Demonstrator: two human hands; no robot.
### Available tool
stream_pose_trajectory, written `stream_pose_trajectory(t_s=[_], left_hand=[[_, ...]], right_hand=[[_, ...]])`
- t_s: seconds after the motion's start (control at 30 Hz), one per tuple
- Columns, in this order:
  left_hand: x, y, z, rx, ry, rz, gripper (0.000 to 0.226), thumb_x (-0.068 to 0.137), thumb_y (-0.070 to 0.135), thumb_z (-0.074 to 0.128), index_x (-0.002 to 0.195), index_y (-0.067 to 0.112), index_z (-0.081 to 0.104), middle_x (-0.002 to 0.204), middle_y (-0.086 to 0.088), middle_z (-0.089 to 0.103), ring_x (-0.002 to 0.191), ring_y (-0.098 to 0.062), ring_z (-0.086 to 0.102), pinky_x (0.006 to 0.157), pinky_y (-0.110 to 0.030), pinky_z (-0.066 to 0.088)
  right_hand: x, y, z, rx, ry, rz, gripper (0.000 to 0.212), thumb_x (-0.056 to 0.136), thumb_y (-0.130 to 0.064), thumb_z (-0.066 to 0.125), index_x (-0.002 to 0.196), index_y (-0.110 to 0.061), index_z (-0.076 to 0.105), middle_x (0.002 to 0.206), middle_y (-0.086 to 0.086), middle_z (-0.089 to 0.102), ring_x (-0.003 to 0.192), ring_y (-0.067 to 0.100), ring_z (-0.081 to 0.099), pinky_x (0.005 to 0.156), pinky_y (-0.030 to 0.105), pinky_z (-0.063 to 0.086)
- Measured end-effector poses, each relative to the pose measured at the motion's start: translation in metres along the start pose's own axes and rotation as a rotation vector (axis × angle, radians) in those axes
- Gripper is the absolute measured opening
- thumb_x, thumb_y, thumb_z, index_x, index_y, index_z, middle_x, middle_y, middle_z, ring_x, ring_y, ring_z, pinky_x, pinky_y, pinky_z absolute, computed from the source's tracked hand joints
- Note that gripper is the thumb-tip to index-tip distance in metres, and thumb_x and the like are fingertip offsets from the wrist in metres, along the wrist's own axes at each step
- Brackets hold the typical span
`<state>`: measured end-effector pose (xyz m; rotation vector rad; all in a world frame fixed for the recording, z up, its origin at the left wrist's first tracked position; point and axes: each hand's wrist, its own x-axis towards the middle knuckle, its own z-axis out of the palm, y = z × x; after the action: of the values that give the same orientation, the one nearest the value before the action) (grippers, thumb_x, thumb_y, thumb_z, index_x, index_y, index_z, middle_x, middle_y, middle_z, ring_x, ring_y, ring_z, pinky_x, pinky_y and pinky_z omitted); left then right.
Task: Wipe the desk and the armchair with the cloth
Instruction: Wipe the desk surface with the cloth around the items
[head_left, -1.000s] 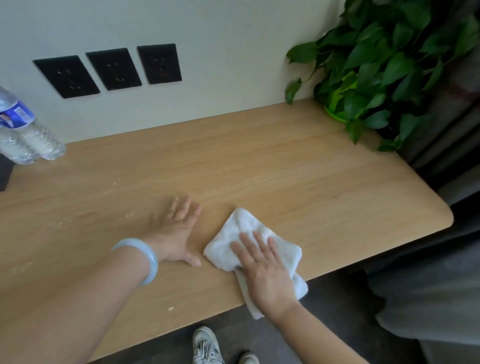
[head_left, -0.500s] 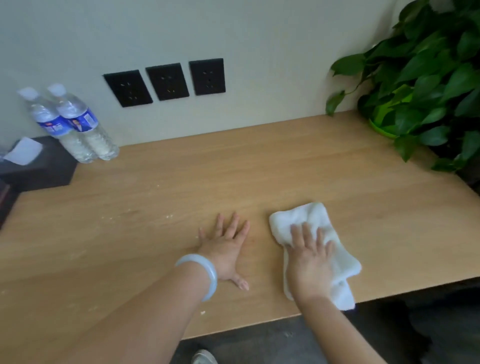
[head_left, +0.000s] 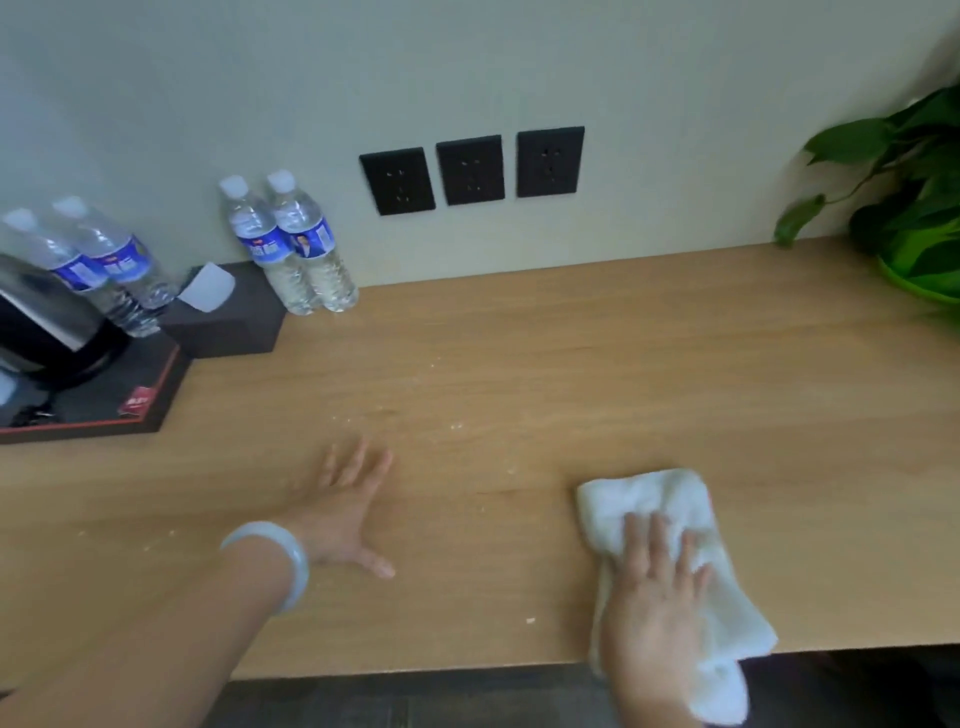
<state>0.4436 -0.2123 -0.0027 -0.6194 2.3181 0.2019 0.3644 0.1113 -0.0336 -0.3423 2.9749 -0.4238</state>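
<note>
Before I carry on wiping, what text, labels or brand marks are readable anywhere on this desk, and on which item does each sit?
None can be read.
Blue labels on the two clear plastic water bottles by the wall: print and a small portrait, blurred.
Blue labels on the two clear bottles behind the kettle: blurred.
Small red tag on the black tray: too small.
Three black wall sockets: no lettering visible.

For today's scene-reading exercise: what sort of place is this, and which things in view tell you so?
Probably a hotel guest room. A kettle stands on a dark tray, water bottles and a tissue box line the wooden desk, under three wall sockets.
</note>
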Motion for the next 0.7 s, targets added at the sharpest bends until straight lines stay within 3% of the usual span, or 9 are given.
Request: stream_pose_trajectory(t_s=[0.03, 0.1, 0.17, 0.3, 0.4, 0.47, 0.53, 0.63, 0.7], left_hand=[[-0.003, -0.010, 0.005, 0.003, -0.019, -0.003, 0.144, 0.053, 0.070, 0.079, 0.143, 0.042, -0.030, 0.149, 0.007, -0.044, 0.141, -0.031, -0.033, 0.116, -0.063, 0.004], [-0.008, -0.020, 0.014, -0.013, -0.029, 0.006, 0.142, 0.056, 0.066, 0.080, 0.143, 0.042, -0.030, 0.148, 0.006, -0.046, 0.141, -0.032, -0.032, 0.116, -0.063, 0.006], [-0.011, -0.022, 0.019, -0.036, -0.008, 0.028, 0.141, 0.058, 0.063, 0.081, 0.144, 0.041, -0.028, 0.147, 0.007, -0.047, 0.141, -0.033, -0.032, 0.115, -0.065, 0.010], [-0.013, -0.026, 0.015, -0.045, 0.005, 0.080, 0.136, 0.062, 0.062, 0.080, 0.146, 0.042, -0.026, 0.148, 0.009, -0.046, 0.141, -0.032, -0.033, 0.114, -0.067, 0.012], [-0.016, -0.026, 0.012, -0.042, -0.033, 0.090, 0.134, 0.065, 0.060, 0.079, 0.144, 0.042, -0.028, 0.146, 0.009, -0.048, 0.140, -0.032, -0.034, 0.113, -0.068, 0.010], [-0.017, -0.025, 0.011, -0.044, -0.043, 0.096, 0.134, 0.066, 0.058, 0.079, 0.144, 0.041, -0.029, 0.146, 0.008, -0.048, 0.139, -0.033, -0.035, 0.112, -0.071, 0.009], [-0.015, -0.024, 0.011, -0.057, -0.053, 0.098, 0.135, 0.066, 0.058, 0.079, 0.144, 0.040, -0.029, 0.145, 0.008, -0.049, 0.138, -0.034, -0.036, 0.110, -0.072, 0.009], [-0.013, -0.026, 0.015, -0.069, -0.044, 0.100, 0.136, 0.064, 0.058, 0.081, 0.146, 0.040, -0.027, 0.145, 0.008, -0.050, 0.138, -0.035, -0.037, 0.108, -0.074, 0.009], [-0.012, -0.027, 0.018, -0.079, -0.024, 0.105, 0.135, 0.062, 0.059, 0.081, 0.149, 0.039, -0.021, 0.147, 0.009, -0.047, 0.139, -0.034, -0.036, 0.108, -0.074, 0.010]], right_hand=[[-0.017, -0.029, 0.009, -0.031, 0.004, -0.041, 0.054, 0.078, -0.020, 0.034, 0.114, 0.005, 0.065, 0.120, 0.034, 0.060, 0.106, 0.060, 0.055, 0.082, 0.072, 0.045], [-0.041, -0.092, 0.025, -0.072, -0.074, -0.133, 0.053, 0.073, -0.019, 0.037, 0.110, 0.000, 0.069, 0.118, 0.030, 0.063, 0.103, 0.056, 0.059, 0.090, 0.066, 0.044], [-0.060, -0.140, 0.038, -0.084, -0.162, -0.262, 0.054, 0.072, -0.017, 0.036, 0.114, -0.006, 0.069, 0.123, 0.025, 0.062, 0.110, 0.050, 0.058, 0.102, 0.060, 0.023], [-0.027, -0.114, 0.041, -0.068, -0.091, -0.506, 0.049, 0.082, -0.021, 0.046, 0.128, -0.012, 0.061, 0.139, 0.018, 0.051, 0.128, 0.041, 0.048, 0.113, 0.050, 0.016], [0.038, -0.043, 0.021, -0.001, -0.069, -0.134, 0.044, 0.100, -0.023, 0.038, 0.144, -0.017, 0.039, 0.155, 0.013, 0.030, 0.145, 0.037, 0.018, 0.117, 0.052, 0.013], [0.071, -0.033, 0.012, 0.007, -0.020, 0.090, 0.046, 0.100, -0.028, 0.035, 0.145, -0.018, 0.034, 0.156, 0.012, 0.027, 0.144, 0.037, 0.014, 0.116, 0.053, 0.011], [0.077, -0.068, 0.016, -0.035, -0.023, 0.146, 0.047, 0.101, -0.029, 0.032, 0.146, -0.019, 0.028, 0.156, 0.011, 0.025, 0.142, 0.038, 0.015, 0.115, 0.050, 0.014], [0.030, -0.154, 0.053, -0.136, -0.098, -0.164, 0.053, 0.099, -0.035, 0.020, 0.150, -0.020, 0.013, 0.158, 0.011, 0.016, 0.144, 0.039, 0.009, 0.116, 0.047, 0.014], [-0.017, -0.184, 0.079, -0.062, -0.154, -0.397, 0.055, 0.097, -0.033, 0.016, 0.151, -0.021, 0.015, 0.161, 0.009, 0.009, 0.147, 0.037, -0.002, 0.119, 0.045, -0.008]])
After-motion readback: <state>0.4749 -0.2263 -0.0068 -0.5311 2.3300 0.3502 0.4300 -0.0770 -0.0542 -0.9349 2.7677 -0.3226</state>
